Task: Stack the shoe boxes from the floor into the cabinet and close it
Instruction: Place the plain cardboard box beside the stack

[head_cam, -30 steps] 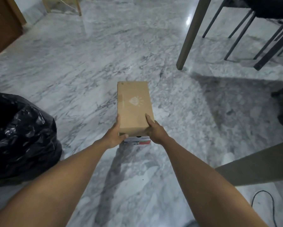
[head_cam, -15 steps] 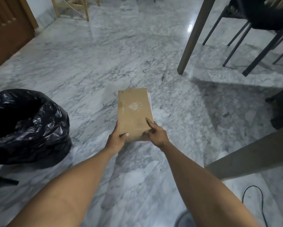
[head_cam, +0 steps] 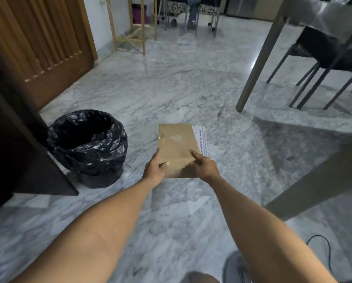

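Note:
A brown cardboard shoe box (head_cam: 177, 144) with a pale logo on its lid is held up over the marble floor, in the middle of the view. A white printed side shows along its right edge. My left hand (head_cam: 155, 170) grips its near left corner, thumb on the lid. My right hand (head_cam: 203, 167) grips the near right corner, index finger stretched along the lid. A dark brown cabinet door (head_cam: 18, 144) stands open at the left edge; the cabinet's inside is out of view.
A bin lined with a black bag (head_cam: 89, 148) stands on the floor beside the cabinet door. A table leg (head_cam: 256, 66) and dark chairs (head_cam: 322, 58) are at the right. A black cable (head_cam: 326, 248) lies at bottom right. A slatted wooden door (head_cam: 48, 48) is at the far left.
The box has been lifted off the floor in both hands. The view has tilted up and swung left, bringing the bin, the cabinet door and the far room into sight.

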